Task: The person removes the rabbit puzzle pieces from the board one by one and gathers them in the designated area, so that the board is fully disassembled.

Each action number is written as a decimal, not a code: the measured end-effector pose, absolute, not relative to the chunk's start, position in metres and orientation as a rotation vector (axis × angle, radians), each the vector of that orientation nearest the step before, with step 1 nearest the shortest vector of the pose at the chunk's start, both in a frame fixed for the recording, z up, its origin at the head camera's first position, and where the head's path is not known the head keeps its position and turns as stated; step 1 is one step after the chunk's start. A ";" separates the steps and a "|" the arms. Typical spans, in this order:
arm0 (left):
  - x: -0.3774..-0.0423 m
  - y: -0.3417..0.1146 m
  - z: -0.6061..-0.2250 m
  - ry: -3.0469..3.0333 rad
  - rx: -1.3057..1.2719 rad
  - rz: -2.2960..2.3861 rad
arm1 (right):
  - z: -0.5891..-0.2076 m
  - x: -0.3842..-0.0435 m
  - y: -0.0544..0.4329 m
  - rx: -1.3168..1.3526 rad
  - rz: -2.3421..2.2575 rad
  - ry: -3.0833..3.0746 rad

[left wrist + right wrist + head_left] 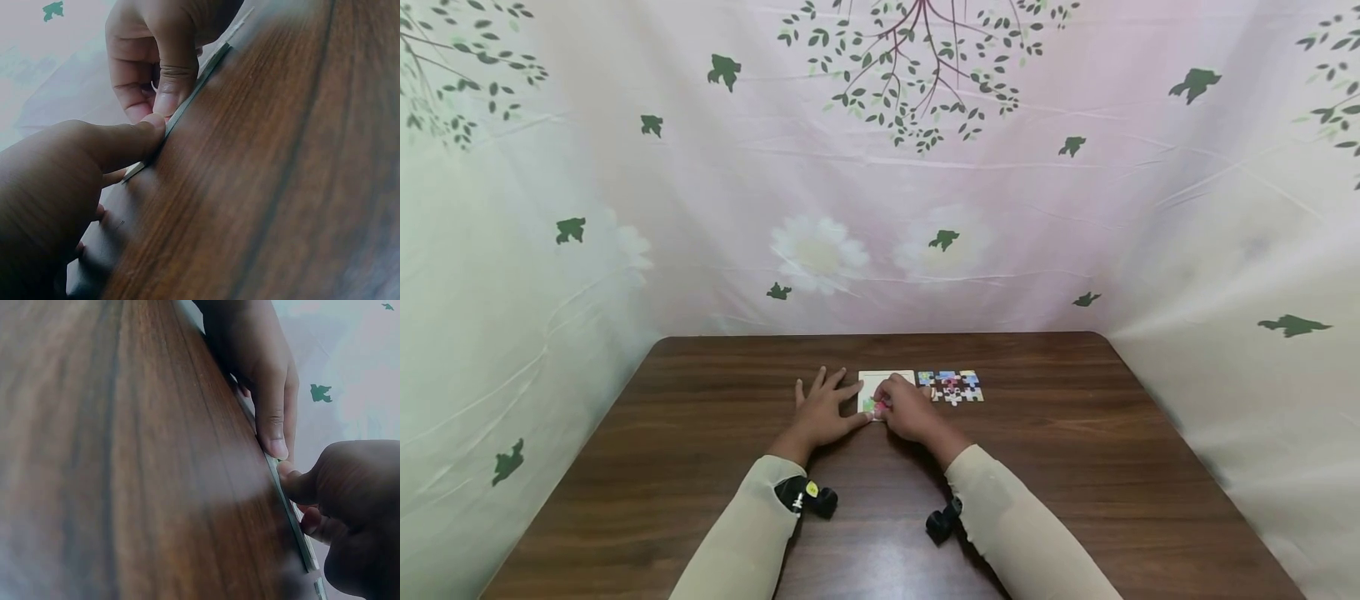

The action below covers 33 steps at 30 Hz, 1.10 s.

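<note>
A white-framed puzzle board (886, 376) lies flat on the table, with green and pink puzzle pieces (870, 406) in its lower left part. My left hand (824, 413) rests at the board's left side, fingers spread on the table and thumb on the near edge. Over the board, my right hand (913, 412) bends its fingers and thumb down in a pinch around a puzzle piece, mostly hidden under the fingertips. In the left wrist view, the right thumb (170, 87) comes down beside the left thumb (134, 140) at the board's edge.
Several loose puzzle pieces (951, 386) lie in rows right of the board. The brown wooden table (737, 375) reaches back to a printed cloth (880, 292), which also hangs on both sides. A black wrist camera (824, 502) sits on the left sleeve, another (940, 527) on the right.
</note>
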<state>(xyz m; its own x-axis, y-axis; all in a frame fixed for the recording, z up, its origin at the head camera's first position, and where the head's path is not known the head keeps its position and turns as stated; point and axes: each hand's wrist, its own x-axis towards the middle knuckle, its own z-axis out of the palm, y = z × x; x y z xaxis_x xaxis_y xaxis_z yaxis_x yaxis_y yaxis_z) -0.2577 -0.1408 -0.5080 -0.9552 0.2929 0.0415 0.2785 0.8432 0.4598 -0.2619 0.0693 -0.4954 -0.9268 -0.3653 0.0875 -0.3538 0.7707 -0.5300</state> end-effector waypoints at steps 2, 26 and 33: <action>-0.258 -0.141 -0.508 2.987 0.465 0.740 | -0.494 -0.262 0.069 -0.590 -0.871 2.927; -0.261 -0.142 -0.509 2.975 0.460 0.726 | -0.493 -0.262 0.066 -0.546 -0.959 2.978; -0.261 -0.141 -0.510 2.995 0.466 0.736 | -0.494 -0.263 0.069 -0.597 -1.002 2.965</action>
<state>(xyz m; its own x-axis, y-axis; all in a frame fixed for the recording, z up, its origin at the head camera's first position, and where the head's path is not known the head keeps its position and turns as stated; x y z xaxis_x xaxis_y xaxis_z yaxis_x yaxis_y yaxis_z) -0.2608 -0.1407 -0.5105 -0.9550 0.2925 0.0487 0.2817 0.8438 0.4568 -0.2625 0.0688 -0.4941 -0.9288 -0.3345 0.1593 -0.3626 0.7321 -0.5767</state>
